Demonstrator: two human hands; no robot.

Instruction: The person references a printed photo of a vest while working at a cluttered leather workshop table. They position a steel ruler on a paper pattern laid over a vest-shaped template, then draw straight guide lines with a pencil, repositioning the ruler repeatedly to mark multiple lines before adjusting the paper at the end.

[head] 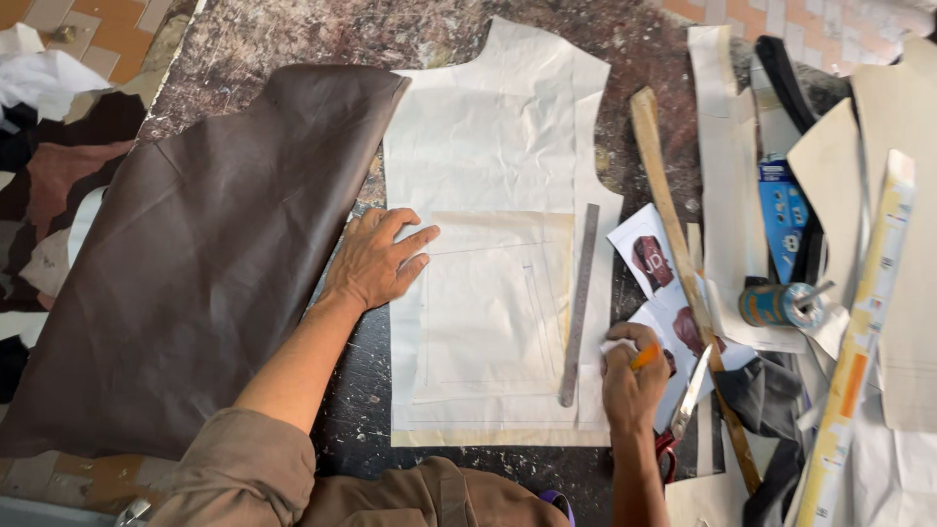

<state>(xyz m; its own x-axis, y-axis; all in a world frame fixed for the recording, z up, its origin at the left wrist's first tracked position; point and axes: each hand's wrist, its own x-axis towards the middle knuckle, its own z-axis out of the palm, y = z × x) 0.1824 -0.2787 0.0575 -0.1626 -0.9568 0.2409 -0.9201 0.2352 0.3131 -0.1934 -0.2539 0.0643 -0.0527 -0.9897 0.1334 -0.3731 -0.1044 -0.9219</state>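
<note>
Nearest the camera, the right hand point(632, 376) is clenched around a small orange marking tool point(644, 357) at the near right edge of a white paper garment pattern point(493, 146). Just left of it lies a slim grey metal ruler point(579, 304), its long axis running near to far. Further left, the left hand point(379, 259) presses flat, fingers spread, on the pattern's left edge beside a brown leather sheet point(205, 254) on the dark worktop point(293, 39).
</note>
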